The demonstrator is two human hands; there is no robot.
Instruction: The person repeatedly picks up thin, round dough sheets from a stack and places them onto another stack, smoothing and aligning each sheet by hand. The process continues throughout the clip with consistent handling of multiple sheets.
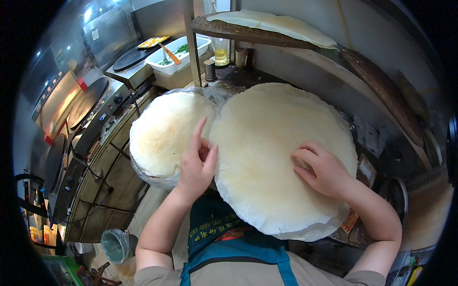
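Observation:
A large pile of thin round flatbreads lies in front of me, its pale edges ragged and overhanging towards my apron. To its left sits a smaller round pile of flatbreads, lightly browned on top and wrapped below in clear plastic film. My left hand is over the boundary of the two piles, index finger pointing away from me and thumb apart, holding nothing. Over the right part of the large pile is my right hand, fingers bent and thumb apart, with nothing visible between them. Whether its fingertips touch the top sheet is unclear.
Above the far side, a dark wooden board carries folded flatbread sheets. At the back left stand a white tub with chopped greens, a metal shaker and round griddles. A lined bin is on the floor.

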